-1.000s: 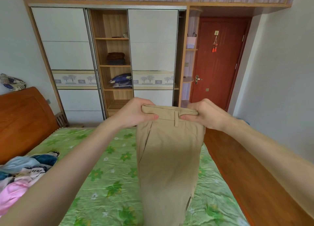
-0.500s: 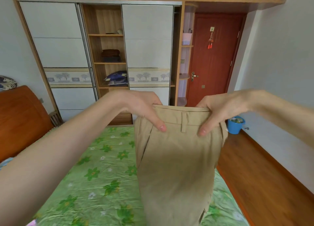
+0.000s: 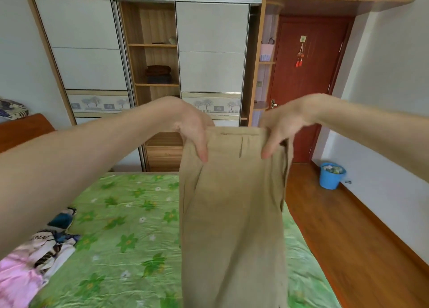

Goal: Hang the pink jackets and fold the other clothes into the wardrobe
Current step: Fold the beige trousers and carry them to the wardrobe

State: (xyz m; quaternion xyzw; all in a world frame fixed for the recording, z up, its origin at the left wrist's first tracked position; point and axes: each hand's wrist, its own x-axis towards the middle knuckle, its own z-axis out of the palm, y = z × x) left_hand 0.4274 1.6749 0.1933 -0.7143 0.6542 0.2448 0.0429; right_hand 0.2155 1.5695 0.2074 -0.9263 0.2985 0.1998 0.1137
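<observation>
**Khaki trousers held up over the bed**

The khaki trousers are held up by the waistband above the green floral bed. One corner is pinched by the left hand, the other by the right hand, legs hanging straight down. A heap of clothes, pink among them, is seen at the bed's left edge. The wardrobe is seen beyond, folded items on its open shelves.

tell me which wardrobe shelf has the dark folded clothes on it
The middle open shelf of the wardrobe, holding a brown and dark folded stack. The shelf above carries only a small pale object.
</observation>
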